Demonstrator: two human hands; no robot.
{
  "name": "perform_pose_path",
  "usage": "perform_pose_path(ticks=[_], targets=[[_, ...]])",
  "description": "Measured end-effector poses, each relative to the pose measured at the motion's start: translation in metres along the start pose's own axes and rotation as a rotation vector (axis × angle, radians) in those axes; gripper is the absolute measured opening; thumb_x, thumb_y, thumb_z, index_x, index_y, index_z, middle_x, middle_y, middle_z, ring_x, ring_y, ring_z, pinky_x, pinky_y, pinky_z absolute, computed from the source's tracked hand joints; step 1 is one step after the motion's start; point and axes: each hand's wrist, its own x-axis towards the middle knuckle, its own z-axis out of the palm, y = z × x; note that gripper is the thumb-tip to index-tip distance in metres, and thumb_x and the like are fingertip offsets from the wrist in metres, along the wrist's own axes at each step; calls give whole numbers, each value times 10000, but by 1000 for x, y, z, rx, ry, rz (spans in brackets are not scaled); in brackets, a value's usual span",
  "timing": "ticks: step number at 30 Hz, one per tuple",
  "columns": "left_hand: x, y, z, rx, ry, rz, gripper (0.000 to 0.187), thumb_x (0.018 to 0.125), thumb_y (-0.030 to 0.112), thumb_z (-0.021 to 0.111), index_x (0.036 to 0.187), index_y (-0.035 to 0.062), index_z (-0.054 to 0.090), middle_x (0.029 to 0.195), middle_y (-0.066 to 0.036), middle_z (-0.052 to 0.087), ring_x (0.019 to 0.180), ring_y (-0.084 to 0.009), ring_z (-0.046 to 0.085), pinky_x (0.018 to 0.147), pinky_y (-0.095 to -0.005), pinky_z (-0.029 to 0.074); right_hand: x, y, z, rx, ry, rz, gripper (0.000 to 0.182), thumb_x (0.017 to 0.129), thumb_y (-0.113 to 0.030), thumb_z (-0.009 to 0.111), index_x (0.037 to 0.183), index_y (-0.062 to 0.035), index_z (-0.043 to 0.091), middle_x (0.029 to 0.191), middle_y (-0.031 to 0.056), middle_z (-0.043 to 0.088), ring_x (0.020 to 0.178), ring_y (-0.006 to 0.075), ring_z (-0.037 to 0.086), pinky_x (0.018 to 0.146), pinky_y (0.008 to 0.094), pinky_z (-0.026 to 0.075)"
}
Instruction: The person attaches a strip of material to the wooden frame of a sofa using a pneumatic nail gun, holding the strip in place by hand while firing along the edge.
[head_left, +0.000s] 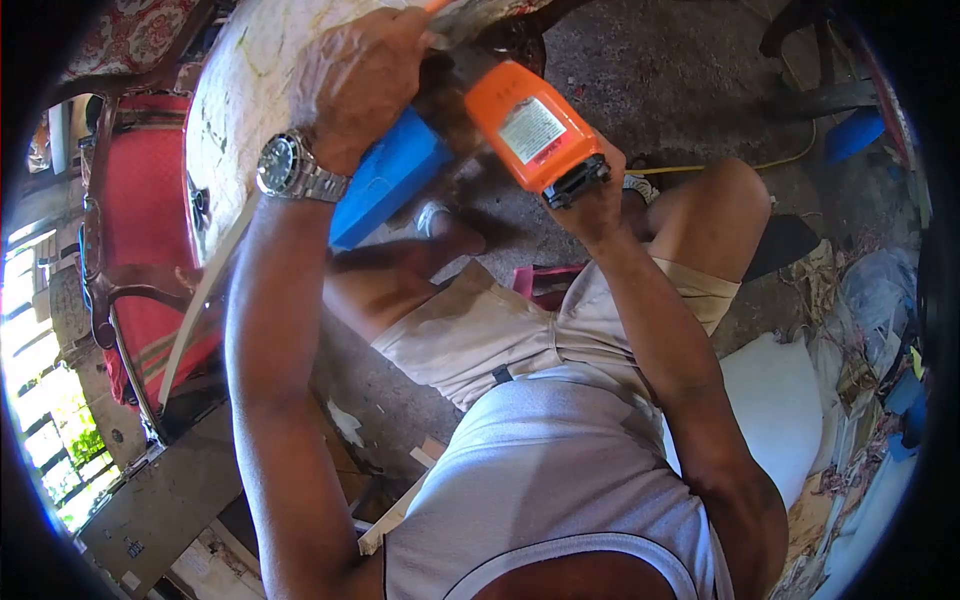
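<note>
My right hand is wrapped round an orange power tool with a white label and a black end. The dark front of the tool points toward my left hand, whose fingers are curled at the edge of a large pale, rounded piece. What those fingers grip is hidden from this angle. A small bit of orange shows just beyond their tips. Below the left hand, partly covered by it, is a blue block. A wristwatch sits on my left wrist.
At the left stands a carved wooden chair with red upholstery. A light strip hangs beside it. A yellow cord runs over the dark floor. Plastic bags and scraps lie at the right, near a white sheet.
</note>
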Motion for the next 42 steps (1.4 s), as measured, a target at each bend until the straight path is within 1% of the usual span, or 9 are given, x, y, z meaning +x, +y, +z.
perform_pose_path(ticks=[3, 9, 18, 21, 24, 27, 29, 34, 42], targets=[[2, -1, -2, 15, -12, 2, 210, 1024, 277, 619, 1090, 94, 700, 991, -143, 738, 923, -394, 706, 814, -508, 556, -2, 5, -1, 7, -63, 109, 439, 819, -50, 839, 1236, -17, 707, 1115, 129, 755, 955, 237, 749, 858, 340, 593], [3, -4, -2, 23, -2, 11, 225, 1030, 285, 607, 1108, 101, 709, 1026, -149, 747, 946, -394, 711, 833, -516, 557, -2, 0, 4, -92, -71, 118, 400, 809, -53, 857, 1166, -1, 684, 1059, 96, 737, 977, 195, 735, 880, 334, 579], [1, -10, 6, -49, 21, 32, 231, 1014, 298, 625, 1052, 90, 720, 1010, -166, 736, 924, -397, 705, 814, -514, 550, -8, -8, 29, -61, -51, 219, 395, 854, -20, 814, 1221, -25, 668, 1051, 81, 735, 979, 176, 731, 889, 326, 578], [-3, -5, 2, -49, 48, 30, 233, 1005, 306, 635, 1040, 92, 722, 978, -174, 730, 912, -402, 702, 811, -522, 545, -7, -9, 25, 19, -44, 292, 414, 865, -35, 818, 1251, -36, 665, 1144, 89, 744, 1035, 189, 737, 898, 336, 584], [-7, -4, -8, -1, 7, -10, 237, 994, 304, 646, 1026, 85, 732, 974, -191, 729, 942, -410, 697, 831, -536, 538, 0, -5, 5, -236, -45, 211, 329, 836, -145, 872, 1125, -56, 742, 1054, 93, 787, 966, 236, 775, 847, 344, 607], [-6, -3, -28, -29, -117, -91, 269, 993, 311, 636, 1016, 65, 742, 988, -207, 730, 948, -425, 694, 843, -537, 535, 5, -9, -6, -319, -1, 235, 354, 813, -183, 911, 1103, -63, 749, 1005, 86, 794, 940, 224, 781, 825, 341, 611], [1, -17, -20, -37, -90, 5, 307, 989, 321, 622, 1016, 41, 746, 950, -232, 727, 917, -449, 690, 843, -533, 531, 14, -23, -10, -145, 18, 448, 277, 915, -34, 791, 1171, 43, 717, 1105, 126, 783, 1066, 228, 752, 1014, 401, 580], [18, -21, -35, -129, -334, 31, 335, 981, 305, 611, 986, -3, 741, 915, -275, 712, 902, -465, 685, 850, -541, 519, 25, -31, -16, -47, -10, 354, 354, 930, -22, 775, 1250, 76, 662, 1203, 170, 746, 1125, 261, 727, 1043, 442, 584], [-9, -6, -16, 29, -181, -214, 399, 1001, 373, 595, 931, 11, 749, 882, -268, 712, 869, -460, 694, 813, -559, 526, 2, -25, -19, -153, -74, 393, 346, 892, -80, 834, 1196, 26, 707, 1196, 110, 759, 1076, 165, 729, 938, 337, 579]])
